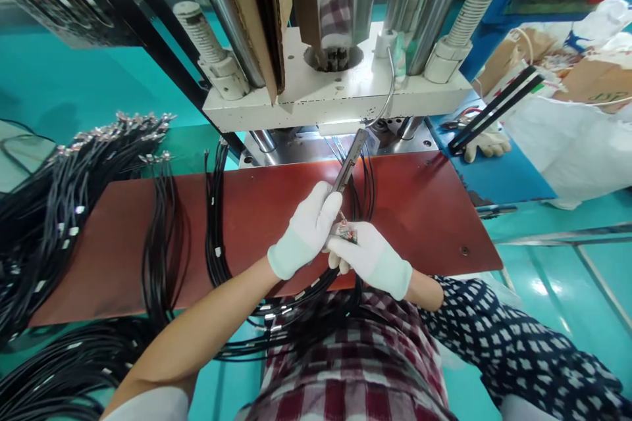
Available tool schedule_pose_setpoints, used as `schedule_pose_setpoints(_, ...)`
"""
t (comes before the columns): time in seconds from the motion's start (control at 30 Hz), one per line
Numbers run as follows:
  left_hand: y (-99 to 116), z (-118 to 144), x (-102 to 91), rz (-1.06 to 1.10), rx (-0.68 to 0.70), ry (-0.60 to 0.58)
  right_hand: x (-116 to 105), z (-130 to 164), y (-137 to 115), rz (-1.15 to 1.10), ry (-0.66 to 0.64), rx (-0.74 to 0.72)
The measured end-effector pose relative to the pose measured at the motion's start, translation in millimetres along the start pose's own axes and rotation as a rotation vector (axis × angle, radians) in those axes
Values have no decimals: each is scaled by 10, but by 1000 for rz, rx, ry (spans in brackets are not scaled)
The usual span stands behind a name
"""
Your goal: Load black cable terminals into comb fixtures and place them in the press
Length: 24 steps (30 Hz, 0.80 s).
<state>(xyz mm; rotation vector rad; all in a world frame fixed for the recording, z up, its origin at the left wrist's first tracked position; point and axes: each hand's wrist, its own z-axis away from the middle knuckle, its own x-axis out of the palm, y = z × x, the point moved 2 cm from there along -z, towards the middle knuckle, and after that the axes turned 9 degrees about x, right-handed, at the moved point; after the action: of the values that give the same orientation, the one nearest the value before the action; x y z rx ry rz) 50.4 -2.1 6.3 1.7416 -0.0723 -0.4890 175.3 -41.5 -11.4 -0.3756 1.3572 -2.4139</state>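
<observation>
Far left, cable bundle, bright ends uppermost, best left lying flat; next, a looped strand group on the red-brown board, worth keeping clear of the sleeves; centre, gloved left hand closed round the lower end of a metal bar, which slants up toward the press plate, so a firm, steady grip suits; just right, right hand pinching small metal pieces, thumb against curled fingers; small parts, likely easily dropped.
</observation>
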Motion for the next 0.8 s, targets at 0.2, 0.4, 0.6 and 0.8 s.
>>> schedule_pose_setpoints(0.2, -113, -11, -36, 367, -86, -116, -265, 118, -149, 423, 104, -135)
schedule_pose_setpoints(0.4, -145, -29, -90, 502, -84, -156, -357, 202, -27, 12, 60, -66)
schedule_pose_setpoints(0.6, -138, -36, -102, 484, -46, -180, -285, 186, 17, -98, -54, -159)
schedule_pose_setpoints(0.8, -185, -37, -109, 476, -69, -177, -183, 79, 81, -251, 44, -137)
